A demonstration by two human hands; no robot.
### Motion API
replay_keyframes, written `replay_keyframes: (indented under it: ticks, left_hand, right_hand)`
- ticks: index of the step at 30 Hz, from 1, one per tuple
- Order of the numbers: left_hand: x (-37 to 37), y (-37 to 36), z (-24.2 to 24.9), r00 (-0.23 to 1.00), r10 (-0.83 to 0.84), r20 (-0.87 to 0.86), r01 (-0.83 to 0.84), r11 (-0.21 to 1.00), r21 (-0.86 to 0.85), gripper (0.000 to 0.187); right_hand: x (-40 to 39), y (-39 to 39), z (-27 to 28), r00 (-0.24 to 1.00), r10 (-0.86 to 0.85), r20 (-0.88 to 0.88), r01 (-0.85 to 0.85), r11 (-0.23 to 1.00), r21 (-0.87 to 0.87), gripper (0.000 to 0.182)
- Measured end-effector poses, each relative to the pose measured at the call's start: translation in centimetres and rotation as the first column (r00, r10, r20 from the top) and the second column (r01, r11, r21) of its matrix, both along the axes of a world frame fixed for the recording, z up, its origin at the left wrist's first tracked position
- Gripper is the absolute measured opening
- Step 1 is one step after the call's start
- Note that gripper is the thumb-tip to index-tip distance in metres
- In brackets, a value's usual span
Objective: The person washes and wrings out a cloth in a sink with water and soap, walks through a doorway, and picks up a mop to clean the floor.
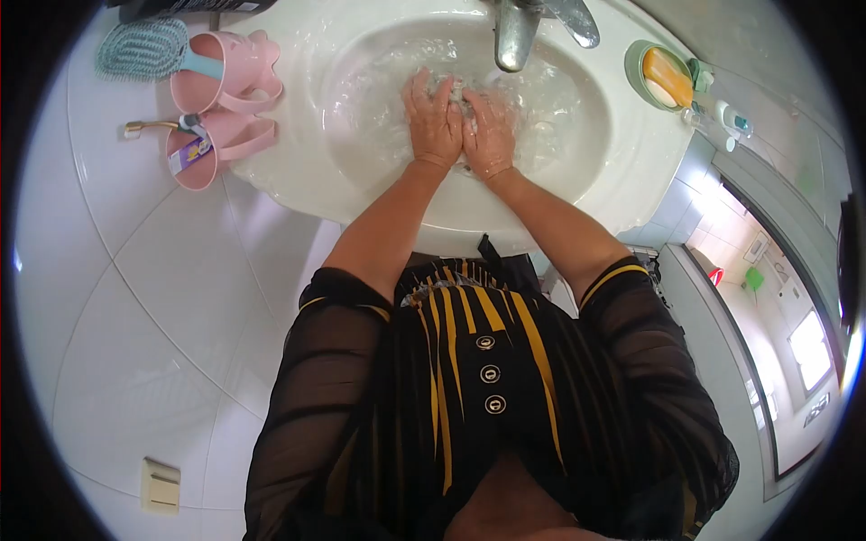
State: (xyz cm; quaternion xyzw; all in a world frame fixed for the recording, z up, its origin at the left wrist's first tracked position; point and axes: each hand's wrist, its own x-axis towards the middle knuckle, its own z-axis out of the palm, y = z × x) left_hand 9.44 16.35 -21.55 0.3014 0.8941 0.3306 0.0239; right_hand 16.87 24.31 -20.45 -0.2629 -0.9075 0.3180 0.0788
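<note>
Both hands are down in the white washbasin (pixel 622 135), among rippling, clear water. My left hand (pixel 435 124) bends its fingers downward beside my right hand (pixel 489 135), and the two touch along their inner edges. Between and under the fingers shows a small pale, wet thing (pixel 457 90); its kind is hidden by the hands, the water and glare. The fingertips of both hands are partly under water. Just above them, the metal faucet (pixel 512 41) points down into the basin.
On the left are two pink cups (pixel 198 86), a blue-green hairbrush (pixel 140 50), a toothbrush (pixel 149 129) and a purple-yellow tube (pixel 189 155). A green soap dish (pixel 639 77) with an orange bar (pixel 666 74) sits on the right rim, near small bottles (pixel 732 117).
</note>
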Motion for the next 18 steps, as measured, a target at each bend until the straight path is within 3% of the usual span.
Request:
replay_keyframes:
  ticks: [3, 5, 6, 8, 9, 10, 11, 14, 15, 17, 18]
  left_hand:
    - [-1.7, 0.7, -1.6, 0.997, -0.055, 0.053, 0.054, 0.998, 0.026, 0.031]
    - [-2.5, 0.4, -3.0, 0.988, -0.151, -0.030, 0.136, 0.947, -0.292, 0.035]
    - [-3.8, 1.2, -2.4, 0.988, -0.151, -0.032, 0.135, 0.946, -0.296, 0.035]
    - [-6.7, 3.2, 0.0, 0.894, -0.302, 0.331, 0.436, 0.758, -0.484, 0.030]
    - [-6.8, 3.3, -0.8, 0.894, -0.302, 0.330, 0.435, 0.759, -0.485, 0.030]
    - [-6.8, 3.4, -1.6, 0.910, -0.358, 0.207, 0.414, 0.786, -0.459, 0.029]
    - [-6.7, 3.4, -2.3, 0.912, -0.404, 0.079, 0.396, 0.812, -0.429, 0.030]
    - [-7.7, 3.5, 0.2, 0.882, -0.470, 0.031, 0.442, 0.803, -0.400, 0.031]
    - [-7.7, 3.5, 0.5, 0.884, -0.467, 0.016, 0.434, 0.807, -0.401, 0.031]
    - [-7.8, 3.5, 0.8, 0.947, -0.201, 0.251, 0.282, 0.894, -0.348, 0.035]
    - [-7.8, 2.7, 1.4, 0.949, -0.199, 0.244, 0.277, 0.896, -0.348, 0.035]
  right_hand:
    - [-1.0, 1.9, -2.0, 0.996, 0.049, 0.079, -0.045, 0.997, -0.055, 0.032]
    - [-1.3, 2.8, -3.3, 0.989, 0.083, 0.119, -0.068, 0.989, -0.128, 0.032]
    - [-1.4, 3.4, -4.6, 0.980, 0.101, 0.172, -0.058, 0.970, -0.238, 0.031]
    - [-2.2, 4.5, -5.0, 0.967, 0.124, 0.222, -0.041, 0.938, -0.345, 0.030]
    - [-3.6, 5.7, -3.5, 0.924, 0.157, 0.349, -0.023, 0.933, -0.359, 0.033]
    - [-4.4, 6.4, -2.9, 0.863, 0.191, 0.468, -0.005, 0.929, -0.371, 0.037]
    - [-4.6, 6.8, -3.4, 0.864, 0.192, 0.465, -0.007, 0.929, -0.370, 0.037]
    - [-5.1, 7.8, -5.4, 0.719, 0.287, 0.633, -0.147, 0.953, -0.265, 0.041]
    - [-5.4, 8.2, -5.7, 0.768, 0.201, 0.608, -0.103, 0.976, -0.193, 0.043]
    - [-6.2, 9.3, -3.9, 0.822, 0.114, 0.558, -0.058, 0.992, -0.116, 0.045]
    - [-6.7, 10.5, -1.6, 0.780, 0.158, 0.606, 0.106, 0.920, -0.376, 0.047]
